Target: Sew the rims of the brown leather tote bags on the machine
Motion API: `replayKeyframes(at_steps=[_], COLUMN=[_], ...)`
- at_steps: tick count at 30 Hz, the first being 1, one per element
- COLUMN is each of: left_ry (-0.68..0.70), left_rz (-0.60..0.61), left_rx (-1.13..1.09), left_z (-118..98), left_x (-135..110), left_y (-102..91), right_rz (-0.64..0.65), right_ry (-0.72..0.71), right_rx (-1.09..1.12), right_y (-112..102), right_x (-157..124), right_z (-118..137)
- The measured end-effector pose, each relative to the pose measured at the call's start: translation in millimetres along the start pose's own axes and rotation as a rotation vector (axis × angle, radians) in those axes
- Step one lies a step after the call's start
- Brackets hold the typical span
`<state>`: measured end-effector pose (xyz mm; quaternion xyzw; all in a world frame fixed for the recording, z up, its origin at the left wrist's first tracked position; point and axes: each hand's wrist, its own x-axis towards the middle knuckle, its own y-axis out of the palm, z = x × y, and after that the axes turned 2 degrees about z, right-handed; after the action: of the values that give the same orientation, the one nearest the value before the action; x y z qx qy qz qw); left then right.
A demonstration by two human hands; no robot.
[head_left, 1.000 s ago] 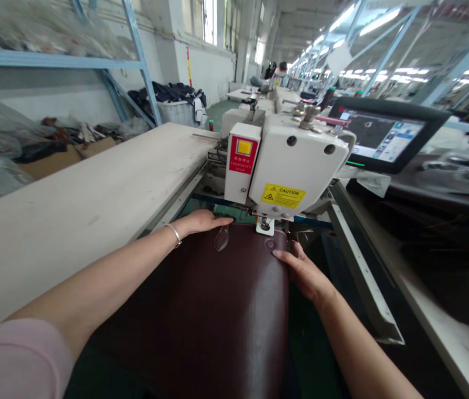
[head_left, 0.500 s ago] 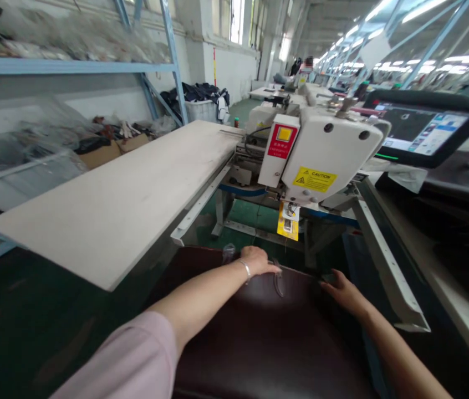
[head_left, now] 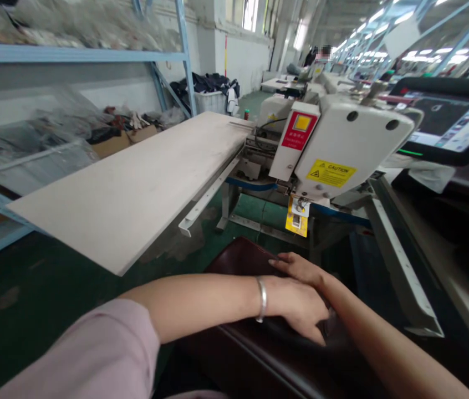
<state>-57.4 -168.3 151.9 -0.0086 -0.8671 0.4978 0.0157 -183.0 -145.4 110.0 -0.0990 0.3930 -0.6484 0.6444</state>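
The leather panel [head_left: 243, 257] is dark oxblood, the caution label [head_left: 330, 173] yellow and black.

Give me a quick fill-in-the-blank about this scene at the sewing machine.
A silver bangle circles the person's ____ wrist.
The sleeve on that arm is pale ____.
The left hand and right hand rest on a glossy dark-red ____ piece.
The yellow rectangular label on the white sewing machine reads ____.

Missing words: left; pink; leather; CAUTION.
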Motion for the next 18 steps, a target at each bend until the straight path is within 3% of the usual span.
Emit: replayKeyframes(at_steps=[5, 8, 10, 13, 18], left_ry=[0.048, -0.03, -0.135, -0.169, -0.219], left_rz=[-0.064, 0.259, 0.459, 0.429, 0.199], left_rx=[0.09, -0.048, -0.19, -0.475, -0.871], left_z=[51.9, 77.1, 91.0, 110.2, 133.3], left_x=[-10.6, -0.3, 3.9, 3.8, 14.3], left_y=[-86.0, -127.7, -143.0, -145.5, -108.7], right_rz=[-0.157, -0.172, -0.193, -0.238, -0.304], right_ry=[-0.065, -0.057, -0.035, 0.013, 0.083], right_rx=[0.214, 0.291, 0.306, 0.307, 0.32], right_y=[-20.5, -43.5, -59.1, -77.4, -95.3], right_x=[-45.0, -70.5, -83.3, -93.0, -80.8], right_z=[-3.8, 9.5, 13.1, 4.4, -27.1])
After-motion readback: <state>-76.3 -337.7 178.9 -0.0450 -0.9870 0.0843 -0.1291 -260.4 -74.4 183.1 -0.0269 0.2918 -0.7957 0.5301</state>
